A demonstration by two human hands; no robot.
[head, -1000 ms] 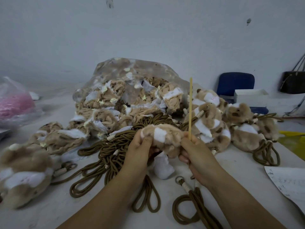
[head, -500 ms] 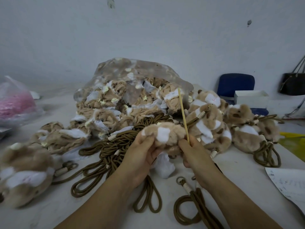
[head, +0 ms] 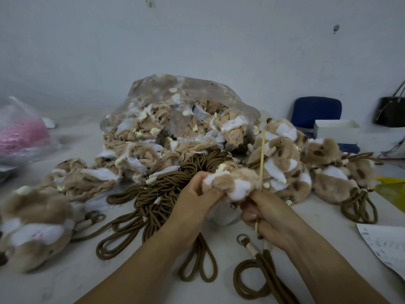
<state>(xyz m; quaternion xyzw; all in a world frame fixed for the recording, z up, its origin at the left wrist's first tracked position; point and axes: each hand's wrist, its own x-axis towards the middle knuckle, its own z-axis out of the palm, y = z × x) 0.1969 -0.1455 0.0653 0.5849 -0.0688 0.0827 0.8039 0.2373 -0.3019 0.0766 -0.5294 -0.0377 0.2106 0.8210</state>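
My left hand [head: 195, 202] grips the left side of a small tan and white plush skin [head: 232, 183], held just above the table. My right hand [head: 267, 218] holds the skin's right side and also grips a thin yellow stick [head: 262, 159], which stands almost upright past the plush. The stick's lower end shows between my right fingers. A white fabric part of the skin hangs below, half hidden by both hands.
A clear bag [head: 182, 119] of unstuffed plush skins lies behind my hands. Finished plush toys [head: 282, 163] are piled at right, more [head: 32, 224] at left. Brown cord loops [head: 153, 194] cover the white table [head: 65, 279]. A paper sheet [head: 385, 244], a blue chair [head: 315, 113] and a pink bag [head: 19, 137] lie around.
The stick tilted left, then swung back upright and sank lower through my right hand. Both hands turned the plush skin, and its white patch now faces down and right.
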